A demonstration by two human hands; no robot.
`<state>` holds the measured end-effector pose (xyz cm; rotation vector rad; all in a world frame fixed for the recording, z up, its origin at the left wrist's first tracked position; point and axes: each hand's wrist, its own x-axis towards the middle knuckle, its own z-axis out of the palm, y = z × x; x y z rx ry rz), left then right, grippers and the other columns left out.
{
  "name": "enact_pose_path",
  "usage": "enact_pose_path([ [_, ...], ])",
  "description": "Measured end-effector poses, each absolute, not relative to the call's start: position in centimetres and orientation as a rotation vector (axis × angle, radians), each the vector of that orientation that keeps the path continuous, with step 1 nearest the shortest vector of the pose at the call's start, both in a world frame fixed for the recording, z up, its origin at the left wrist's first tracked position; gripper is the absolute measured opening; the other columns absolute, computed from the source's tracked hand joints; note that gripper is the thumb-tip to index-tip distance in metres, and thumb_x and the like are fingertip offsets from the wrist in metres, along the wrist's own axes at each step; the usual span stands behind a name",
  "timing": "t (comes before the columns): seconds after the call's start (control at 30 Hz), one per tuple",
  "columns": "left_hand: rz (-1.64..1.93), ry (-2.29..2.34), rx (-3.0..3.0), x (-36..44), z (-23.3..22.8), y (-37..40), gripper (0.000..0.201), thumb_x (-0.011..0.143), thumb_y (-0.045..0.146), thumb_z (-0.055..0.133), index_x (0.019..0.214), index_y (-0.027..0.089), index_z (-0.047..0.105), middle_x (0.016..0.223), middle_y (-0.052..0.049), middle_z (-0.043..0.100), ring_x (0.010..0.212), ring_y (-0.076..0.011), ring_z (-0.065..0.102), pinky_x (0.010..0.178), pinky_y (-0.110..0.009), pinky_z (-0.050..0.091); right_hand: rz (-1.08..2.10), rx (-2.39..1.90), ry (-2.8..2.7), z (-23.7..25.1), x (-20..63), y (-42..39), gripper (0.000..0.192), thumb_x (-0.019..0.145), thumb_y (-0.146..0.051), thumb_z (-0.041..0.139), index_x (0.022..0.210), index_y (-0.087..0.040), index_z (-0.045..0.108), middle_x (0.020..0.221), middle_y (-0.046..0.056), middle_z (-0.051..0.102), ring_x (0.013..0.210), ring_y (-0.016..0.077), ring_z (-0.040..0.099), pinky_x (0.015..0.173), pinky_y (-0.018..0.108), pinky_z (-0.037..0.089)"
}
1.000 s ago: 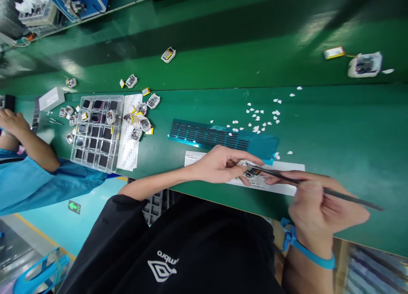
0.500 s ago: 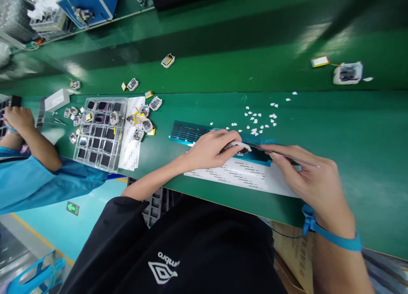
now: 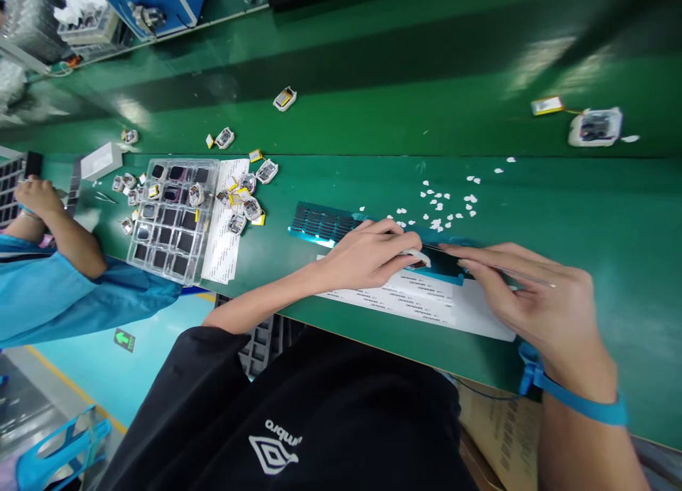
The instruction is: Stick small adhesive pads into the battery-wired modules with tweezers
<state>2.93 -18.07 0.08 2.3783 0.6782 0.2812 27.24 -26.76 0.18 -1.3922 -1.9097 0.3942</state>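
My left hand [image 3: 367, 258] is closed around a small white watch-like housing [image 3: 420, 258], its fingers and thumb covering most of it. In my right hand [image 3: 554, 299] is a thin pair of metal tweezers [image 3: 525, 273], pinched between thumb and fingers and pointing left toward the housing. The tips are close to the housing; whether they touch anything cannot be told. Beneath both hands lies a blue film sheet [image 3: 305, 217] with rows of dark strips, partly hidden by my left hand. Under it is a white printed backing sheet [image 3: 415, 303].
Many small white tabs [image 3: 440, 207] lie scattered beyond my hands. To the left stand a clear compartment tray [image 3: 175, 217] and opened housings with yellow-edged batteries [image 3: 250, 207]. Another open housing [image 3: 595, 127] sits at far right. A co-worker's hand [image 3: 40, 196] is at far left.
The view has shifted slightly, moving the table items rightward. My left hand has tilted the housing a little downward, and the tweezer tips now show slightly farther right of it.
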Motion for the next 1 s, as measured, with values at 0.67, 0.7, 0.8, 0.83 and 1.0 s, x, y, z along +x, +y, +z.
enact_pose_path([
  [0.67, 0.894, 0.797, 1.138, 2.8, 3.6, -17.9, 0.026, 0.108, 0.034, 0.046, 0.125, 0.020, 0.060, 0.093, -0.004, 0.072, 0.080, -0.0153, 0.067, 0.084, -0.032, 0.054, -0.130, -1.274, -1.691, 1.2, 25.2, -22.0, 0.056, 0.088, -0.002, 0.071, 0.129, -0.041, 0.075, 0.105, 0.000, 0.083, 0.066, 0.0169, 0.074, 0.054, 0.030, 0.050],
  [0.7, 0.862, 0.841, 0.963, 2.7, 3.7, -17.4, 0.021, 0.107, 0.029, 0.046, 0.119, 0.018, 0.061, 0.084, -0.002, 0.070, 0.071, -0.0133, 0.063, 0.078, -0.030, 0.053, -0.123, -1.262, -1.699, 0.8, 25.2, -22.1, 0.060, 0.087, -0.001, 0.072, 0.130, -0.042, 0.075, 0.106, 0.000, 0.083, 0.065, 0.0173, 0.074, 0.054, 0.031, 0.049],
  [0.8, 0.672, 0.907, 0.584, 2.6, 3.5, -16.3, 0.019, 0.104, 0.014, 0.044, 0.095, 0.015, 0.061, 0.072, -0.001, 0.068, 0.056, -0.0104, 0.054, 0.067, -0.028, 0.051, -0.115, -1.229, -1.697, 0.0, 25.2, -22.3, 0.067, 0.084, 0.002, 0.073, 0.132, -0.044, 0.072, 0.109, 0.000, 0.082, 0.067, 0.0192, 0.075, 0.053, 0.032, 0.047],
  [0.83, 0.618, 0.906, 0.517, 2.7, 3.4, -16.1, 0.021, 0.103, 0.013, 0.044, 0.091, 0.014, 0.061, 0.071, -0.002, 0.069, 0.055, -0.0103, 0.054, 0.065, -0.028, 0.051, -0.118, -1.230, -1.694, -0.1, 25.2, -22.4, 0.068, 0.083, 0.002, 0.073, 0.133, -0.044, 0.072, 0.110, 0.000, 0.082, 0.067, 0.0198, 0.075, 0.052, 0.032, 0.047],
  [1.0, 0.550, 0.804, 0.572, 2.8, 3.1, -16.8, 0.020, 0.104, 0.025, 0.053, 0.096, 0.015, 0.068, 0.078, -0.004, 0.075, 0.059, -0.0105, 0.060, 0.064, -0.027, 0.051, -0.141, -1.250, -1.674, -0.2, 25.1, -22.8, 0.071, 0.083, 0.003, 0.072, 0.132, -0.048, 0.071, 0.113, -0.002, 0.081, 0.072, 0.0230, 0.078, 0.053, 0.034, 0.048],
])
